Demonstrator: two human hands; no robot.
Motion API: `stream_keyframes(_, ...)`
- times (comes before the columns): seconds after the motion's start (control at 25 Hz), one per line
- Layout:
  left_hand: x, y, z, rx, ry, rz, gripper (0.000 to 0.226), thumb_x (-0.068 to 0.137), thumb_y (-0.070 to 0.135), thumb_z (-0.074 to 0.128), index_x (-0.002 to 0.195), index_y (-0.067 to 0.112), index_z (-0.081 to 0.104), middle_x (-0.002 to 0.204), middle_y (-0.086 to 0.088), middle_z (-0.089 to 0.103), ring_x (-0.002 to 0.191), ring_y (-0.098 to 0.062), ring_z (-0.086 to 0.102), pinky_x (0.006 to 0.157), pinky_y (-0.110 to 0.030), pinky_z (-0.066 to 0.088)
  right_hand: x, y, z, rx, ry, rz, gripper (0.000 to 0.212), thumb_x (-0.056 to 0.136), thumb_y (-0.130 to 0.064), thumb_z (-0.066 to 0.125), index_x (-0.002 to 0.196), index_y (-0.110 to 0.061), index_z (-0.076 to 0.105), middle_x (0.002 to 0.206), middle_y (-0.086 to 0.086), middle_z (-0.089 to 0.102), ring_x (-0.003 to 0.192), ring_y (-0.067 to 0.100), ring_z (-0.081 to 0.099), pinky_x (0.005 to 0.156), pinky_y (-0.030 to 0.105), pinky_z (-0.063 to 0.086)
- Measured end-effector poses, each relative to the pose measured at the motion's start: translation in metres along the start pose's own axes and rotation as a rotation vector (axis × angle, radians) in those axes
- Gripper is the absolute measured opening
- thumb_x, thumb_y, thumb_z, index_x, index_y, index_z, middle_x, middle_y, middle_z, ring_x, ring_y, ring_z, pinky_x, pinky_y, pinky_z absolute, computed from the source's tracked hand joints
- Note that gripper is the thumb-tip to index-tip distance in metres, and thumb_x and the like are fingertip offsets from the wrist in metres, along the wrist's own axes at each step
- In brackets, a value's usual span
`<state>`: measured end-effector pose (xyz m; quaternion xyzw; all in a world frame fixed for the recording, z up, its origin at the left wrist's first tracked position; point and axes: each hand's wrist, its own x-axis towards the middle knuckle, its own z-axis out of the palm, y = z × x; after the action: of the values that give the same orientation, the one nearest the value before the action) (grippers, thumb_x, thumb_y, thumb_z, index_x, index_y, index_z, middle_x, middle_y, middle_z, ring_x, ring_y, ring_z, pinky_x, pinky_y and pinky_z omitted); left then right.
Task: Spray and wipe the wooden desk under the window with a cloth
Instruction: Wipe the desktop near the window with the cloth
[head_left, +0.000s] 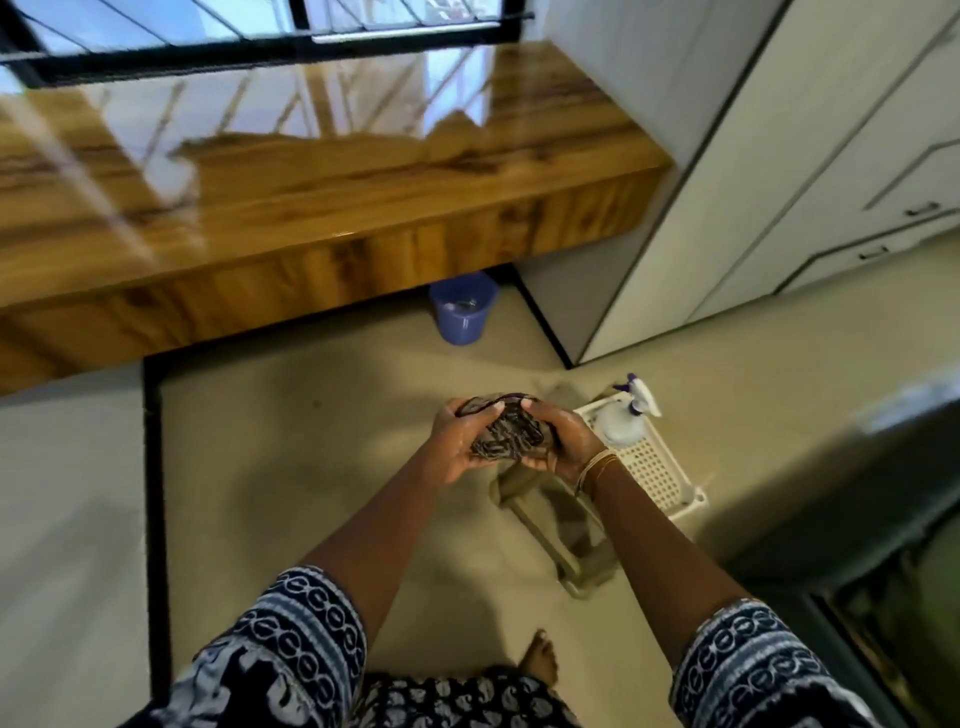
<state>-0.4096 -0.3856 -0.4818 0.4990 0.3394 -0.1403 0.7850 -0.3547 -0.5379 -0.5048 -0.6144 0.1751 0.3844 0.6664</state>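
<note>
The glossy wooden bench (311, 171) fills ten to twelve o'clock, well apart from the hands. At centre, the left hand (457, 441) and right hand (566, 441) both curl round a bunched patterned cloth (506, 431); it looks soft and light, best gripped as a wad. At three o'clock, the spray bottle (623, 410) stands in a white basket (660, 467).

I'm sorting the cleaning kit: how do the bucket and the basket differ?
The bucket is blue and solid-walled; the basket is white and perforated. The bucket is round and deep, while the basket is rectangular and shallow. The bucket sits under the desk; the basket sits out on the open floor, with the spray bottle in it. Both stand on the floor.
</note>
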Motion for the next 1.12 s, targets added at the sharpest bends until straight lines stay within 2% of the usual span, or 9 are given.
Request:
stream_keyframes(0.08,0.018,-0.032,0.059,-0.052,0.032,-0.035,0.026,0.082,0.01,0.072,0.102,0.013,0.056,0.105,-0.016,0.064,0.09,-0.031,0.065,0.071,-0.05,0.057,-0.002,0.004,-0.059,0.099,0.09,-0.004,0.035,0.084,-0.037,0.069,0.109,-0.014,0.062,0.101,0.009,0.069,0.09,0.024,0.066,0.081,0.039,0.055)
stream_keyframes(0.16,0.033,-0.061,0.107,-0.075,0.096,-0.072,0.025,0.082,0.006,0.071,0.098,0.015,0.055,0.1,-0.013,0.063,0.094,-0.033,0.062,0.079,-0.055,0.054,-0.005,0.009,-0.107,0.17,0.192,0.02,0.029,0.087,-0.036,0.063,0.108,-0.015,0.063,0.1,0.009,0.069,0.09,0.023,0.064,0.076,0.036,0.055)
stream_keyframes(0.4,0.084,-0.133,0.211,0.011,0.089,-0.142,0.041,0.079,0.0,0.071,0.115,0.011,0.056,0.107,-0.015,0.066,0.093,-0.032,0.066,0.079,-0.053,0.056,0.009,0.033,-0.224,0.354,0.415,0.096,0.017,0.091,-0.03,0.053,0.091,-0.015,0.063,0.092,0.009,0.061,0.086,0.025,0.057,0.073,0.036,0.049)
stream_keyframes(0.6,0.166,-0.174,0.244,0.02,0.033,-0.285,0.031,0.079,0.026,0.069,0.108,0.015,0.065,0.108,-0.014,0.07,0.098,-0.034,0.067,0.087,-0.055,0.053,0.065,0.054,-0.291,0.42,0.527,0.107,0.034,0.093,-0.045,0.054,0.108,-0.014,0.06,0.105,0.012,0.065,0.097,0.03,0.059,0.075,0.041,0.051)
stream_keyframes(0.72,0.201,-0.2,0.251,0.283,0.062,-0.234,0.007,0.083,0.011,0.066,0.087,0.016,0.063,0.097,-0.01,0.068,0.09,-0.026,0.063,0.08,-0.036,0.055,0.099,0.068,-0.318,0.322,0.563,0.128,0.01,0.091,-0.018,0.06,0.099,-0.013,0.058,0.101,0.014,0.061,0.099,0.03,0.057,0.071,0.043,0.054)
stream_keyframes(0.76,0.211,-0.209,0.253,0.385,0.058,-0.202,0.013,0.083,0.005,0.065,0.08,0.017,0.06,0.092,-0.008,0.066,0.086,-0.024,0.061,0.074,-0.033,0.054,0.11,0.074,-0.326,0.286,0.583,0.117,0.007,0.089,-0.009,0.058,0.093,-0.015,0.058,0.099,0.012,0.061,0.099,0.03,0.056,0.072,0.043,0.054)
stream_keyframes(0.84,0.225,-0.222,0.251,0.563,0.012,-0.149,0.021,0.081,-0.003,0.063,0.078,0.018,0.058,0.091,-0.006,0.063,0.085,-0.023,0.058,0.067,-0.029,0.051,0.125,0.082,-0.34,0.174,0.628,0.065,0.022,0.086,0.004,0.051,0.088,-0.017,0.059,0.098,0.009,0.061,0.104,0.031,0.057,0.085,0.048,0.054)
stream_keyframes(0.96,0.24,-0.238,0.241,0.744,-0.101,-0.186,0.029,0.082,-0.007,0.059,0.099,0.016,0.06,0.105,-0.004,0.059,0.099,-0.023,0.057,0.08,-0.032,0.053,0.14,0.097,-0.354,-0.122,0.594,0.022,0.037,0.082,0.012,0.045,0.106,-0.01,0.064,0.104,0.004,0.059,0.108,0.028,0.055,0.099,0.046,0.049)
stream_keyframes(1.12,0.239,-0.24,0.237,0.964,-0.267,-0.212,0.048,0.082,-0.002,0.063,0.127,0.013,0.054,0.128,-0.01,0.056,0.119,-0.028,0.053,0.099,-0.041,0.049,0.141,0.102,-0.357,-0.638,0.543,0.112,0.047,0.082,0.002,0.057,0.121,-0.023,0.063,0.128,0.007,0.056,0.117,0.029,0.054,0.098,0.043,0.051)
